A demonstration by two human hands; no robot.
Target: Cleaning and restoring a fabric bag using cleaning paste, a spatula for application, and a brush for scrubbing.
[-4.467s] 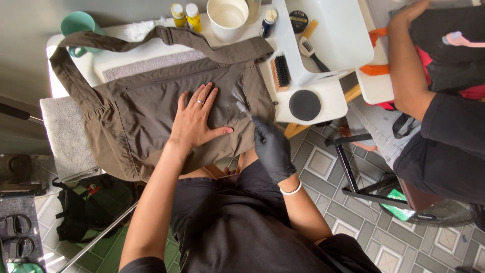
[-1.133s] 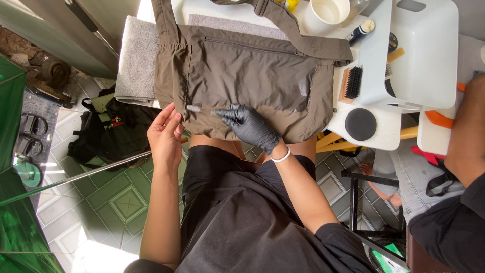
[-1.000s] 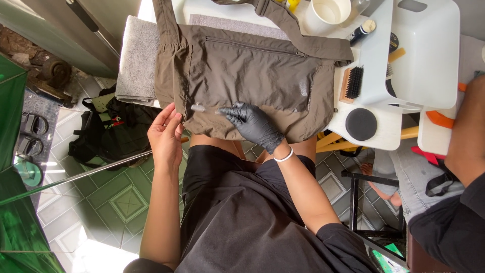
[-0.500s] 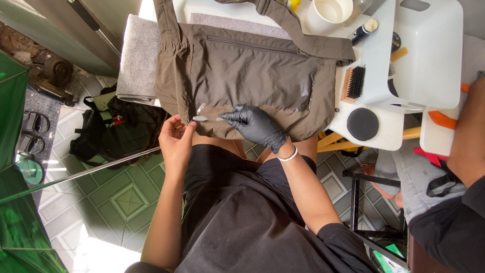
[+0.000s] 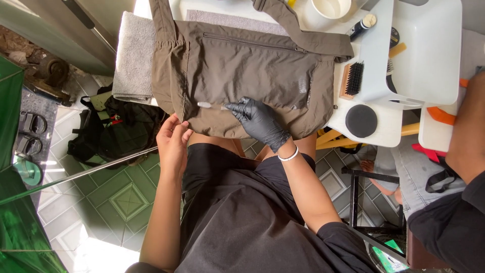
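The bare left hand (image 5: pixel 173 140) is raised with its fingers curled together in a pinching grip. The right hand (image 5: pixel 260 123), in a black glove with a white band at the wrist, reaches forward, fingertips closed together.

One olive-brown bag (image 5: pixel 242 71), one small clear brush (image 5: pixel 212 106), one wooden bristle brush (image 5: pixel 352 80), one round black sponge (image 5: pixel 361 121), one white cup (image 5: pixel 331 8), one grey towel (image 5: pixel 132 58), one white tray (image 5: pixel 429 50), one black backpack (image 5: pixel 113 131). Two hands: one bare (image 5: pixel 172 144), one black-gloved (image 5: pixel 260 121).
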